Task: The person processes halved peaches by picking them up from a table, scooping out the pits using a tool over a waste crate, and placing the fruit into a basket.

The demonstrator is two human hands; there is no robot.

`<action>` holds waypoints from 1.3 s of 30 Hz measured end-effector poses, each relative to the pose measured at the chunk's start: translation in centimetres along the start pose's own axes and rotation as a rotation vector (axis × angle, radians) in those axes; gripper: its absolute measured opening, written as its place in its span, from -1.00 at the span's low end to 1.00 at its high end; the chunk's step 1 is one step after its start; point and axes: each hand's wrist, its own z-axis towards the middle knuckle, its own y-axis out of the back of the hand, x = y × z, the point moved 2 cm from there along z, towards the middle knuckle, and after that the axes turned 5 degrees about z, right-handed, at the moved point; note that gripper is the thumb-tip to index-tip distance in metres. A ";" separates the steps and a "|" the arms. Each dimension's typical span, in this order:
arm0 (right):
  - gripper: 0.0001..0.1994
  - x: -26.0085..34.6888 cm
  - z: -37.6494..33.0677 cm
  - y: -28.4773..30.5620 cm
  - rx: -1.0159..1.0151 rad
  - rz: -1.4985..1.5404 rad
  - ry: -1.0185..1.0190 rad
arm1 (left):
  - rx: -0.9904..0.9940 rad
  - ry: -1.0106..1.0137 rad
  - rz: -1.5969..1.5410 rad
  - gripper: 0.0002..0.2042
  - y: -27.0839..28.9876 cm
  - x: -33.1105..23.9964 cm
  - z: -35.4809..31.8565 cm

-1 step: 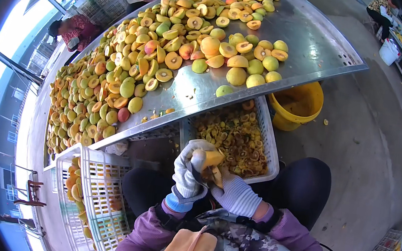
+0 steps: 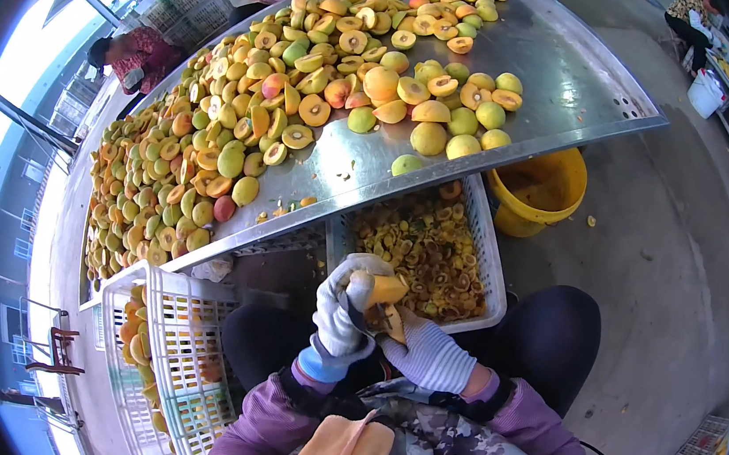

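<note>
Over the crate of scraps, my left hand [image 2: 344,307], in a whitish knit glove with a blue cuff, is closed around a yellow peach piece [image 2: 387,290]. My right hand [image 2: 431,356], in a striped glove, meets it from the right with fingers pinched together. Between the hands shows a tan wedge-shaped piece [image 2: 393,323] beside a dark edge; whether it is a tool handle or fruit I cannot tell. The crate of scraps [image 2: 496,286] holds cut rounds and pits between my knees. Halved and whole peaches [image 2: 315,109] are heaped on the metal table [image 2: 563,115].
A white basket [image 2: 190,369] with peach pieces stands at my left knee. Right of the scrap crate, under the table edge, is a yellow bucket [image 2: 535,192]. Two people sit across the table; another is at the far right near a white bucket [image 2: 705,95].
</note>
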 end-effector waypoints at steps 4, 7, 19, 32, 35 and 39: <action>-0.65 1.6 -0.2 0.7 0.120 0.208 -0.052 | 0.201 0.141 -0.129 -0.50 1.2 1.3 1.1; -0.68 1.0 -0.3 0.0 0.085 0.192 -0.057 | 0.205 0.114 -0.086 -0.52 0.6 1.1 1.4; -0.82 1.6 -1.0 0.1 0.238 0.688 -0.362 | 0.285 0.115 -0.014 -0.50 0.0 1.2 1.6; -0.85 -4.1 -0.6 -0.3 0.017 1.282 -0.728 | -0.406 -0.152 0.303 -0.63 5.5 -2.1 0.8; -0.86 -4.8 0.2 -1.2 -0.003 1.375 -0.852 | -0.718 -0.291 0.471 -0.75 14.4 -7.5 -3.1; -0.84 -4.1 0.2 -0.6 -0.010 1.243 -0.727 | -1.181 0.103 1.009 -0.63 23.8 -16.0 -9.4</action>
